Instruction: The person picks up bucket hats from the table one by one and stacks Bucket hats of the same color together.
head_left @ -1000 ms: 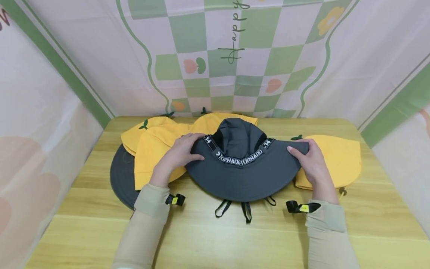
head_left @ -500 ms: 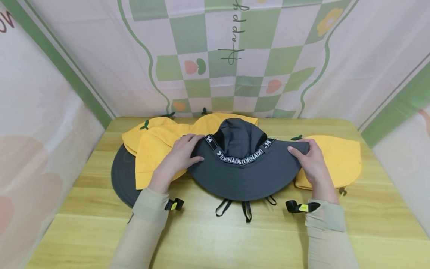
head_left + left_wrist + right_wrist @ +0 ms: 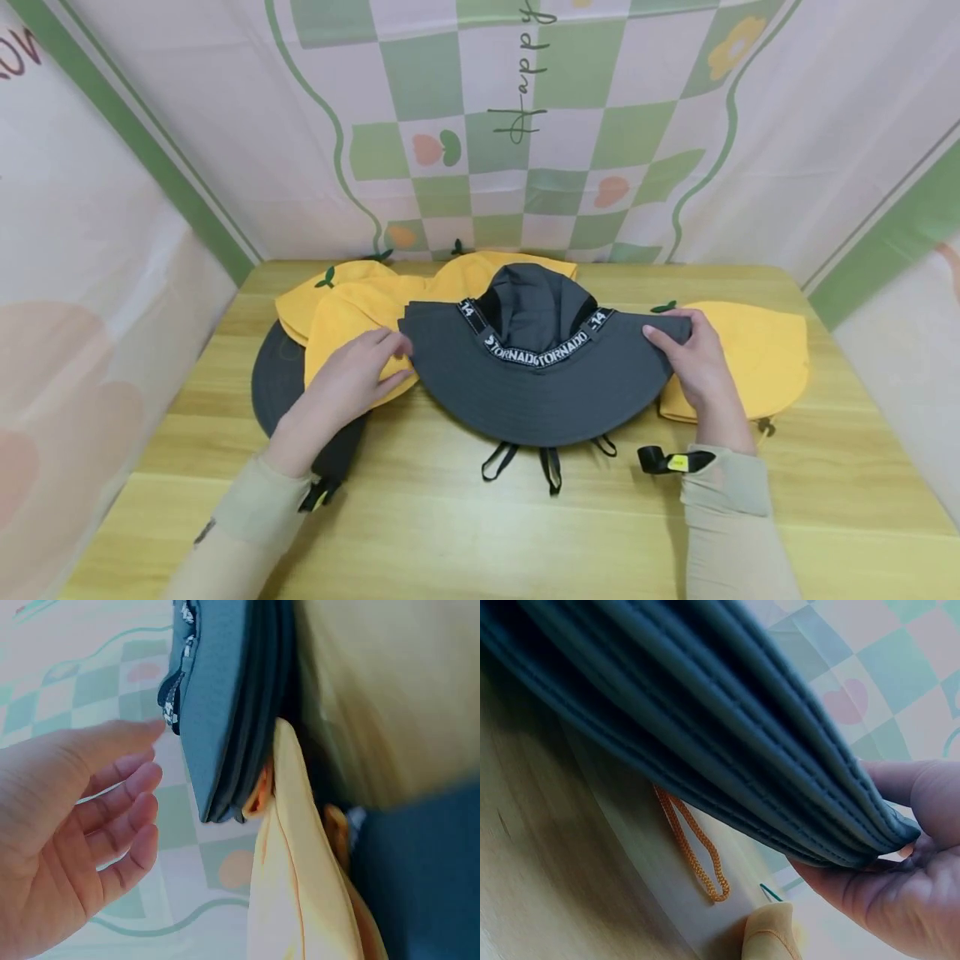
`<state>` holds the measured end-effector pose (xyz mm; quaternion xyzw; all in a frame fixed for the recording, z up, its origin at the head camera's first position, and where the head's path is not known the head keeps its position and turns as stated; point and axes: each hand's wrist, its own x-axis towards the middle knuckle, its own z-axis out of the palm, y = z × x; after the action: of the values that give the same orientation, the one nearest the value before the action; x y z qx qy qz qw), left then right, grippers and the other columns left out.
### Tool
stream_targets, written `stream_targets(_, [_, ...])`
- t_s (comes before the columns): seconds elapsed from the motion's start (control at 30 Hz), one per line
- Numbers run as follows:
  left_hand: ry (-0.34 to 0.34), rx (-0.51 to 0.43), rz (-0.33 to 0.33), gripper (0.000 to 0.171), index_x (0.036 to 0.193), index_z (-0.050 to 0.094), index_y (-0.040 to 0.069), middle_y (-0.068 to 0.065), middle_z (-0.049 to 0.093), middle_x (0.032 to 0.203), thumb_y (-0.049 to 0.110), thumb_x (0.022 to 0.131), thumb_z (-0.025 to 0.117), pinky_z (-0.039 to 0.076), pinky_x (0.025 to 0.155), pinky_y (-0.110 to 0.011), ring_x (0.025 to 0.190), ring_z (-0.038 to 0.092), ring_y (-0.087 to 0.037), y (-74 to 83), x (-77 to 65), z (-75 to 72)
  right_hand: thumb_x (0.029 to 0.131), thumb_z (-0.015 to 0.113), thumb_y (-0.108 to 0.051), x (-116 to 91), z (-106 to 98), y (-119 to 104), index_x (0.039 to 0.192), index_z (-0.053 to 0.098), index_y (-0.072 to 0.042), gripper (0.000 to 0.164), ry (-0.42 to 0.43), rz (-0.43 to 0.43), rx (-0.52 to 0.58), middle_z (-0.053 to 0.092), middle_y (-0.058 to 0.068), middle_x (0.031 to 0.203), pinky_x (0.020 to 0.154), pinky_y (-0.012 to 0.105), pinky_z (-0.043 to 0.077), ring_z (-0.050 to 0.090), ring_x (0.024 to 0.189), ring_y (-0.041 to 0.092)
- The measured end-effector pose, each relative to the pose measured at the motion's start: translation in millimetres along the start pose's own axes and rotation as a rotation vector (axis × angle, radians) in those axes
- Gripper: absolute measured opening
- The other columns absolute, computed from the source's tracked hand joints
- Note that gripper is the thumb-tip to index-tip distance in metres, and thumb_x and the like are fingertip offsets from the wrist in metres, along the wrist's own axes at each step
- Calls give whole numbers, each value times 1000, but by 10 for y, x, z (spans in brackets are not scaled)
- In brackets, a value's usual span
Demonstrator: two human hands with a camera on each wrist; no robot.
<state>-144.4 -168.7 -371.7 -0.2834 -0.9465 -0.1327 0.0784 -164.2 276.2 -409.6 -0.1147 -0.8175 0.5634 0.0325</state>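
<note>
Slumping or fanning apart at the left end could be suffered by the layered grey hats (image 3: 540, 404), set between the hands, since only their right end is pinched, between the thumb and fingers of the right hand (image 3: 703, 367). The left hand (image 3: 354, 371) is held relaxed just beside the other end, fingers softly bent, nothing gripped; whether the brim is brushed cannot quite be told.

Got a stack of dark grey wide-brim hats (image 3: 540, 404), brims layered and sloping toward the person, black band (image 3: 536, 358) reading TORNADO in white. One end's pinched in the right hand (image 3: 703, 358); the other's just beside the left hand's (image 3: 356, 375) fingertips, black loops (image 3: 551, 473) poking out between.
</note>
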Motion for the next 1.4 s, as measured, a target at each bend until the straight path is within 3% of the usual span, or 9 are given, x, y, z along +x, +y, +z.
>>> stream_targets(0.17, [-66,93,-31,25,84,62,15,3,61,75,30,82,83,42,54,-25,61,51,-7,-37,-249,-24,99,62,-27,1,1,-13,115,47,-21,23,5,-1,2,46,-3,124,80,6,48,49,99,-4])
stream_targets(0.4, [-144,214,-113,40,64,52,18,8,48,59,34,76,86,33,45,-26,49,43,-9,-32,-477,37,99,62,-27,12,1,-7,114,47,-22,22,12,8,-1,46,1,129,80,6,47,49,102,-1])
stream_targets(0.67, [-186,312,-233,45,65,54,9,-2,49,56,36,72,89,40,42,-33,47,47,-15,31,-566,47,99,62,-28,22,4,9,116,47,-21,23,-2,11,5,46,-1,127,80,6,48,49,100,-3])
stream_targets(0.93, [-178,308,-329,48,69,54,5,-4,49,56,37,70,91,46,43,-34,47,54,-19,4,-609,68,99,62,-26,14,13,9,113,47,-23,21,-4,6,25,45,-3,124,79,6,49,50,97,-5])
stream_targets(1.13, [-219,282,-337,56,82,53,0,-10,53,68,41,71,89,47,45,-36,52,56,-25,23,-649,92,99,62,-25,8,11,5,113,47,-22,21,2,4,34,45,-3,125,79,6,48,49,99,-4])
stream_targets(1.27, [-252,269,-349,46,86,51,-2,-11,51,74,28,77,84,47,46,-36,53,54,-24,30,-646,113,99,62,-26,9,5,8,114,47,-22,21,-1,7,29,45,0,128,80,6,48,49,100,-3])
stream_targets(1.4, [-243,295,-361,42,88,49,-4,-11,49,75,21,74,81,46,45,-34,51,51,-21,18,-657,151,99,62,-26,9,6,15,115,47,-22,22,-6,8,29,45,0,128,80,6,48,49,100,-3])
